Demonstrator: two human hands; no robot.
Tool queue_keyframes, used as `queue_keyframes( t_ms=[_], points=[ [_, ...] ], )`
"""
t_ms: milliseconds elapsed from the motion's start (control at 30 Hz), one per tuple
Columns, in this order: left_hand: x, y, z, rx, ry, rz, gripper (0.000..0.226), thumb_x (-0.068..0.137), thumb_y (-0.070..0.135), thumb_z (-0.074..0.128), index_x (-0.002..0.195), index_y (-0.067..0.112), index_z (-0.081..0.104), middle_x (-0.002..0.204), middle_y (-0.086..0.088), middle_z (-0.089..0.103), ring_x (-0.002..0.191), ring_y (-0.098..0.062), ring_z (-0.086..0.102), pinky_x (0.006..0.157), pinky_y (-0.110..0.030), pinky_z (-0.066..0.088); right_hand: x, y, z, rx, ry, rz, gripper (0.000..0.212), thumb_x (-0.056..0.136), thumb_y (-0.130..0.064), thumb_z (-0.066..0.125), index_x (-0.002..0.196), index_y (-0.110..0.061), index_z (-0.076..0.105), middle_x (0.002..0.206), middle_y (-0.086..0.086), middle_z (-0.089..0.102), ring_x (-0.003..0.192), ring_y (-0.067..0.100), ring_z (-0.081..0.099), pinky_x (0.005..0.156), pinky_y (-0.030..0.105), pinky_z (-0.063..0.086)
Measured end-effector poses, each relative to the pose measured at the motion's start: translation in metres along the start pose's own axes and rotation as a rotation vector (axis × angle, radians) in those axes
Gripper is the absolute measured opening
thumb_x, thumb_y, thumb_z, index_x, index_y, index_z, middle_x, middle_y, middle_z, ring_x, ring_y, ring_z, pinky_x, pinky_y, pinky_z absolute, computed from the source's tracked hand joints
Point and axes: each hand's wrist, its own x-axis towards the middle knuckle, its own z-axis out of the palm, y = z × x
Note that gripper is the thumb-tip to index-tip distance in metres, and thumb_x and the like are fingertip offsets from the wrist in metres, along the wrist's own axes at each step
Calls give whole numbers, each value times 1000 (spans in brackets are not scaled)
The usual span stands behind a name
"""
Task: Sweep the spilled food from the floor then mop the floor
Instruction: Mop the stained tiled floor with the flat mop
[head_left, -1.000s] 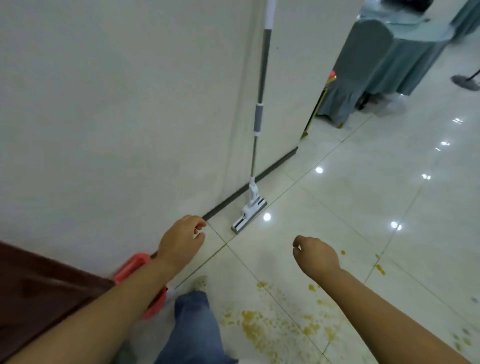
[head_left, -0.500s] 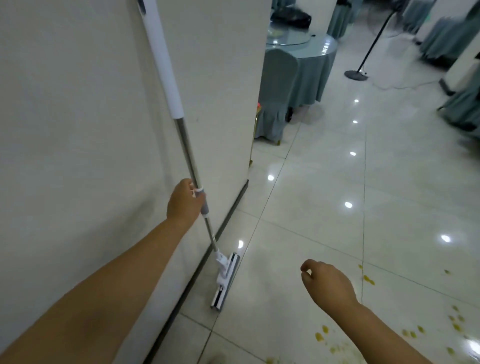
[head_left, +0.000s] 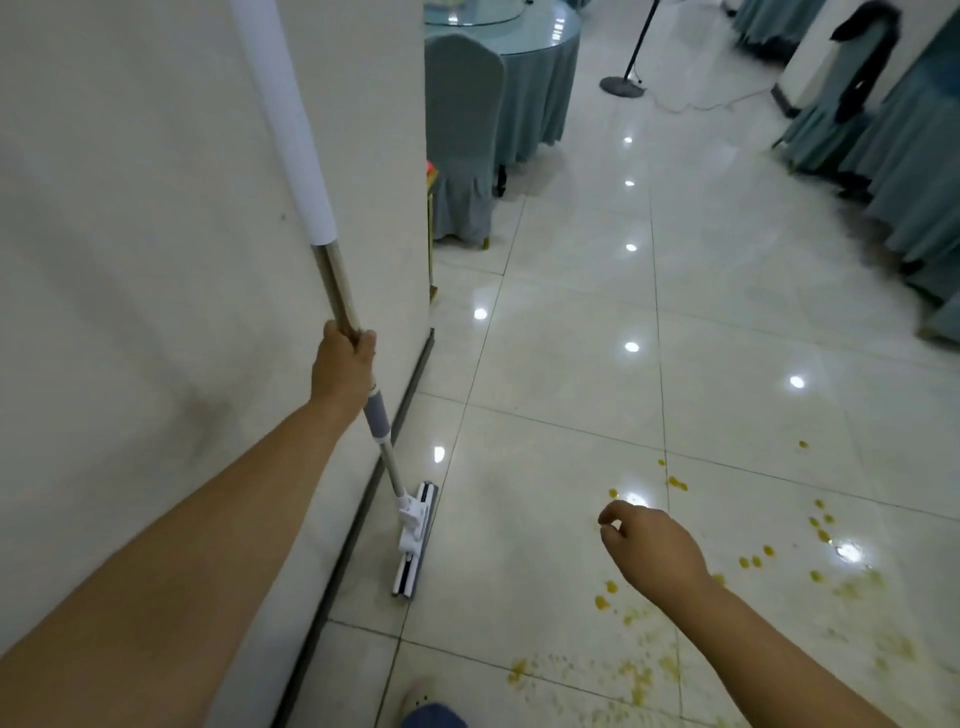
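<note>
Yellow spilled food bits (head_left: 636, 675) scattered on glossy white tile floor (head_left: 561, 364), 4-5 o'clock. Left grip (head_left: 343, 370) clenched round pole of white flat mop (head_left: 415, 538), head near 6 o'clock; right grip (head_left: 655, 545) loose, empty. Risk: mopping unswept bits smears them wider; slip underfoot.

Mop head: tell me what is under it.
The mop head rests on pale floor tile beside the baseboard. Yellow spilled food lies apart, to its right; directly beneath is hidden.

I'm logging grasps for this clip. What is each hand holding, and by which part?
The left hand grips the mop by its metal shaft, just above the grey collar. The right hand holds nothing, fingers loosely curled.
</note>
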Motion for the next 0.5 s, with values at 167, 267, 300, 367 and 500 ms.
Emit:
queue_keyframes(
  t_ms=[167,267,300,367,500],
  points=[
    [-83,22,39,72,-102,111,14,98,23,43,97,10,37,86,-6,53,78,-21,52,52,-19,35,-45,62,-1,51,16,41,29,97,-28,41,118,-25,61,96,-2,71,70,13,55,59,22,42],
    [-150,32,66,119,-175,110,18,98,27,43,104,10,39,98,-10,52,83,-24,53,69,-35,47,-81,110,1,89,37,26,28,96,-28,42,115,-25,62,84,-5,66,66,10,55,52,20,38],
    [-175,34,75,142,-207,112,22,98,27,43,108,8,41,99,-10,51,85,-24,53,75,-38,47,-95,127,2,101,42,19,28,96,-28,42,114,-25,62,81,-6,64,65,10,55,50,20,37],
    [-230,37,98,172,-289,139,25,98,26,43,111,6,43,96,-9,50,85,-24,52,79,-39,47,-127,162,3,129,51,8,27,95,-28,43,113,-24,63,79,-5,61,67,12,55,51,21,37],
    [-346,31,150,281,-455,247,12,97,24,45,96,13,39,74,1,45,66,-19,47,57,-31,38,-191,230,4,220,70,3,25,94,-26,44,109,-24,64,78,-6,60,65,12,55,57,25,41]
  ],
)
